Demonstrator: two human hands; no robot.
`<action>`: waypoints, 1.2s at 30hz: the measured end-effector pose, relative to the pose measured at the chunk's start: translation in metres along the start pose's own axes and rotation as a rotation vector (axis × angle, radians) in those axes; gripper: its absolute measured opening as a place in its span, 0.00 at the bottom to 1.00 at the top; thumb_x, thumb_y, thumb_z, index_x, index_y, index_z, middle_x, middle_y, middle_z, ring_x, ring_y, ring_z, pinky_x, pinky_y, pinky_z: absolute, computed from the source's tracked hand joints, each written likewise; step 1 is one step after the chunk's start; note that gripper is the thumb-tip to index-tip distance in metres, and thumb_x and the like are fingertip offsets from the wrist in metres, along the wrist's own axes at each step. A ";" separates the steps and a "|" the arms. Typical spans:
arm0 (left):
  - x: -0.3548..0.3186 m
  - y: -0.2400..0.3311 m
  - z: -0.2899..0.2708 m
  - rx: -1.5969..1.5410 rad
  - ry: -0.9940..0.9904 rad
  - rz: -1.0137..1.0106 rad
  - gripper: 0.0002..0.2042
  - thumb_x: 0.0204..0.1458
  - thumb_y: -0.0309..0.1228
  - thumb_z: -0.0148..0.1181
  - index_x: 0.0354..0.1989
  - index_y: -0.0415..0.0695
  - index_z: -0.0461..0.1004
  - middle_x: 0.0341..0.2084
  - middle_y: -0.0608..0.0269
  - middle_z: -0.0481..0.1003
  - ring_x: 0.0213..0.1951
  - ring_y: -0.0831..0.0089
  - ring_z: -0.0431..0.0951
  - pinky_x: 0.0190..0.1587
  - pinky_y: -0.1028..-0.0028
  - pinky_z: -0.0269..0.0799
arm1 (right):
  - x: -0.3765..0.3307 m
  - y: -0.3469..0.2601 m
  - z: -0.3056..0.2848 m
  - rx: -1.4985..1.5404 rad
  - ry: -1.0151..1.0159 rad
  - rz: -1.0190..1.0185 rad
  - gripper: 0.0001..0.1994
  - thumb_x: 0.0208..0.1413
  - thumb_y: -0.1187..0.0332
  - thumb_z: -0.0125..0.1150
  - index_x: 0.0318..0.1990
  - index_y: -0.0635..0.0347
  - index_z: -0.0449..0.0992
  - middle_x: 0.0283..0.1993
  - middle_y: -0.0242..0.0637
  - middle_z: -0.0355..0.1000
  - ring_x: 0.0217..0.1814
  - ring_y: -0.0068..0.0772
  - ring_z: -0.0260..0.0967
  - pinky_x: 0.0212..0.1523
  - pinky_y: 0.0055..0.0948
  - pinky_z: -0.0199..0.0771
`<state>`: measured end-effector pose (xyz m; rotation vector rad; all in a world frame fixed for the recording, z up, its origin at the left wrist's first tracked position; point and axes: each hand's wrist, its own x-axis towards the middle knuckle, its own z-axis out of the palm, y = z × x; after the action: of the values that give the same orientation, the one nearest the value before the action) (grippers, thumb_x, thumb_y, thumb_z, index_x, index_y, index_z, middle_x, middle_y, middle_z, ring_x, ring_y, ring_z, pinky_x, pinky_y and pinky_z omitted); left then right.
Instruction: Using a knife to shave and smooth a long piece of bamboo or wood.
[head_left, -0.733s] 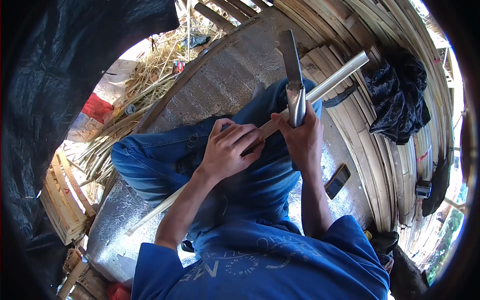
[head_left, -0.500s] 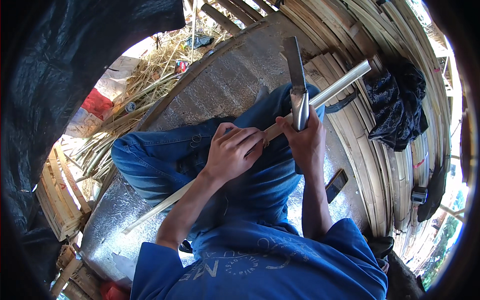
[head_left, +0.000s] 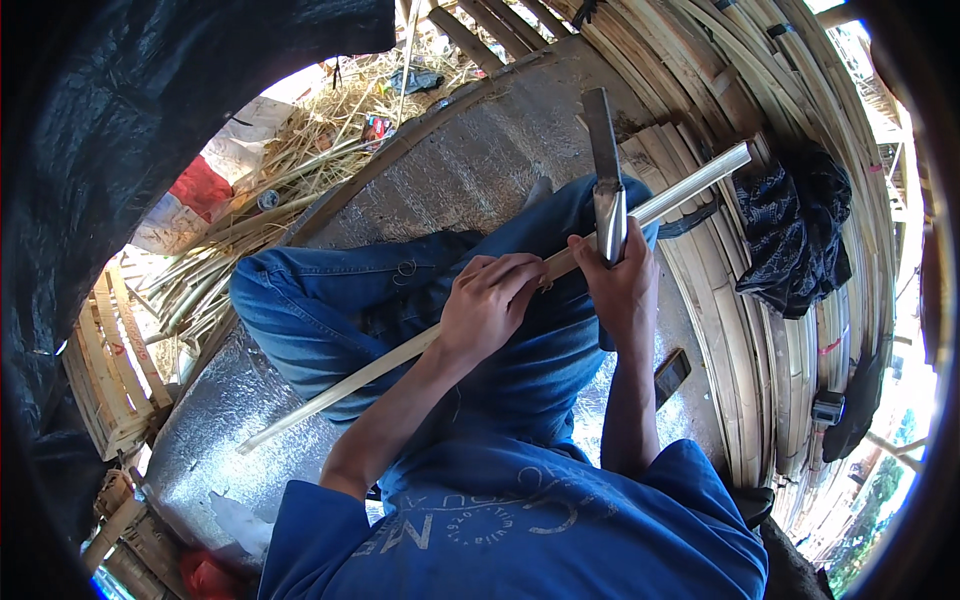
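Note:
A long pale bamboo strip slants across my lap, from low on the left up to the right. My left hand is closed around it near the middle, fingers curled over the top. My right hand grips a knife by its shiny metal handle, the dark flat blade pointing up and away from me. The right thumb lies close to the strip, and the handle crosses over it. A small curled shaving shows by the left fingertips. Where the blade end meets the strip is hidden.
I sit cross-legged on a metallic-looking sheet. Bamboo strips are stacked along the right, with a dark patterned cloth on them. A phone lies by my right forearm. Straw-like scraps and a wooden crate are at left.
Both hands have shifted slightly rightward with the knife and strip. The strip's lower left end now sits a little higher in view. The whole view has tilted slightly.

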<state>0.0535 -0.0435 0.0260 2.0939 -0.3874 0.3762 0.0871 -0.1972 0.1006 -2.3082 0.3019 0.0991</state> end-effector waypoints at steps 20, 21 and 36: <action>0.004 -0.006 -0.008 -0.113 -0.072 0.004 0.10 0.48 0.18 0.58 0.38 0.42 0.76 0.38 0.61 0.76 0.39 0.61 0.78 0.40 0.68 0.76 | 0.005 0.020 0.006 0.126 0.084 -0.042 0.16 0.51 0.64 0.62 0.42 0.67 0.73 0.28 0.51 0.74 0.30 0.42 0.76 0.33 0.36 0.71; 0.003 -0.007 -0.011 -0.202 -0.121 -0.051 0.10 0.49 0.20 0.59 0.40 0.42 0.75 0.39 0.59 0.76 0.38 0.60 0.79 0.39 0.68 0.76 | 0.004 0.017 0.004 0.140 0.057 -0.001 0.17 0.51 0.63 0.62 0.42 0.68 0.73 0.29 0.51 0.74 0.32 0.40 0.76 0.34 0.37 0.71; -0.043 -0.025 -0.062 0.055 -0.203 -0.211 0.15 0.53 0.32 0.61 0.46 0.37 0.73 0.25 0.56 0.76 0.23 0.61 0.78 0.25 0.68 0.72 | -0.031 0.004 -0.015 0.696 -0.374 0.103 0.18 0.63 0.56 0.51 0.48 0.63 0.66 0.24 0.34 0.68 0.17 0.21 0.65 0.16 0.20 0.63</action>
<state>0.0186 0.0277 0.0212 2.2094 -0.2724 0.0500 0.0553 -0.2046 0.1135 -1.5465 0.2158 0.4054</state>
